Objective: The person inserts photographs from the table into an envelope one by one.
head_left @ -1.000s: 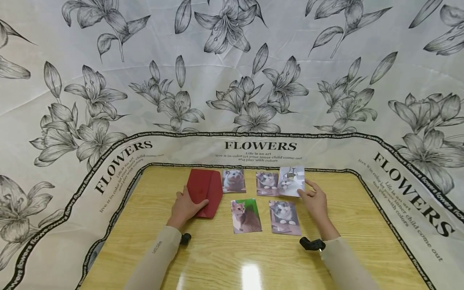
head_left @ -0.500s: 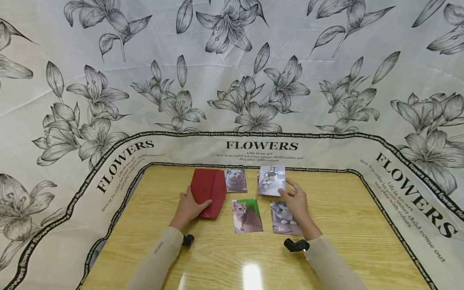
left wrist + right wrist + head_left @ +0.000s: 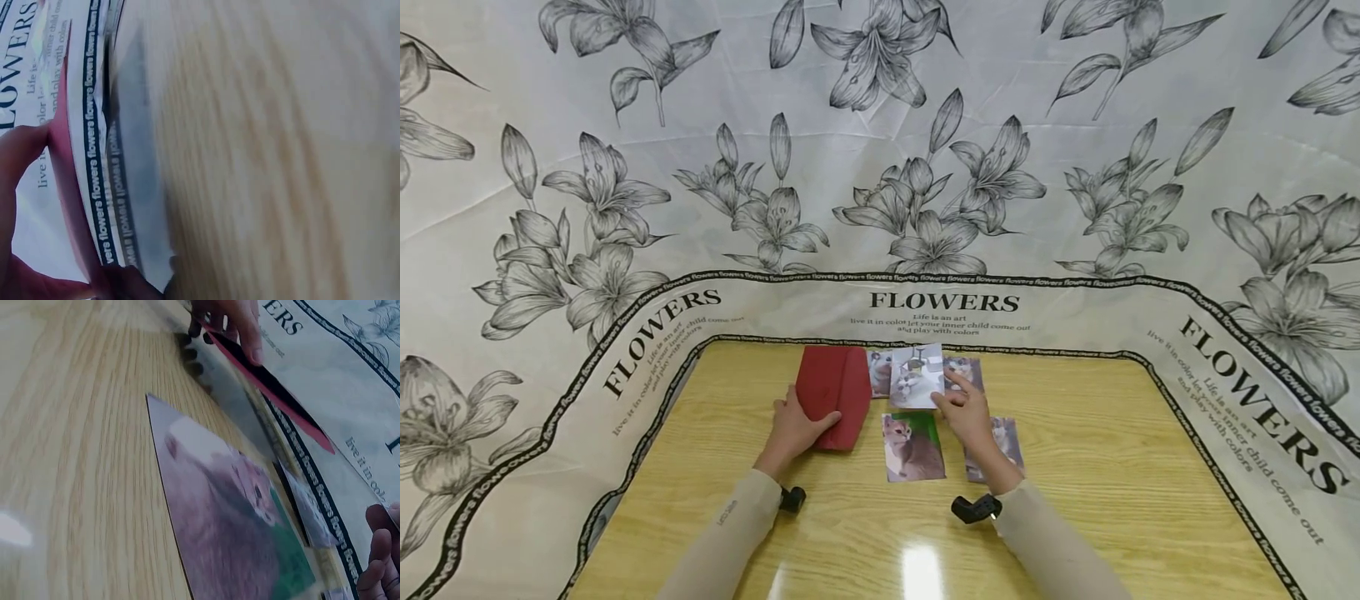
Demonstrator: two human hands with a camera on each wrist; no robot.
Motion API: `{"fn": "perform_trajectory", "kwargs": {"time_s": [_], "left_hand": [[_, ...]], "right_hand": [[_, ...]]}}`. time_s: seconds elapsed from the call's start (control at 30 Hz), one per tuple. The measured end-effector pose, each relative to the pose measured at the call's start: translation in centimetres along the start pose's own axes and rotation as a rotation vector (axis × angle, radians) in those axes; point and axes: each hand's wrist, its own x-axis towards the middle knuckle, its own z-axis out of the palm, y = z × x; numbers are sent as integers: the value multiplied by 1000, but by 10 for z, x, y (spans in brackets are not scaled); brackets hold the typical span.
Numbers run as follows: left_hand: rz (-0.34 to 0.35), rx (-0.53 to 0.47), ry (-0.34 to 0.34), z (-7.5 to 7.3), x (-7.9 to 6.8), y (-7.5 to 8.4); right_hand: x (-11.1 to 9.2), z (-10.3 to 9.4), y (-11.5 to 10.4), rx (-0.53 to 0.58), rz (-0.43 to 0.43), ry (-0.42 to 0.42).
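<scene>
In the head view my left hand (image 3: 795,429) holds a red envelope (image 3: 832,385), thumb on its near face. The right wrist view shows this envelope (image 3: 275,394) raised off the table, its edge toward me. My right hand (image 3: 967,412) pinches a white-grey photo card (image 3: 916,377) by its lower right corner, just right of the envelope and apart from it. Partly behind that card lies a small grey animal photo (image 3: 877,382). A ginger cat photo (image 3: 913,450) with a green corner lies below. In the left wrist view, fingers and thumb grip the envelope (image 3: 70,181).
Two grey-and-white cat photos lie at the right: a back one (image 3: 972,375) and a front one (image 3: 1011,442), partly covered by the right hand and wrist. A flower-printed cloth (image 3: 940,208) stands up behind the wooden table (image 3: 850,533).
My right hand has carried the pinched photo card leftward toward the envelope, uncovering the back cat photo. The left hand and envelope have shifted slightly to the right.
</scene>
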Motion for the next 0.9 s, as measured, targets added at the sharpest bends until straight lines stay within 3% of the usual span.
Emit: {"fn": "perform_trajectory", "kwargs": {"time_s": [0.37,0.6,0.9], "left_hand": [[8,-7,46,11,-3,7],[-1,27,50,14,-6,8],[23,-29,39,15,-7,10]], "right_hand": [[-10,34,-20,43,9,-27],[-8,50,-17,43,2,-35],[-4,65,-10,13,-9,-32]]}}
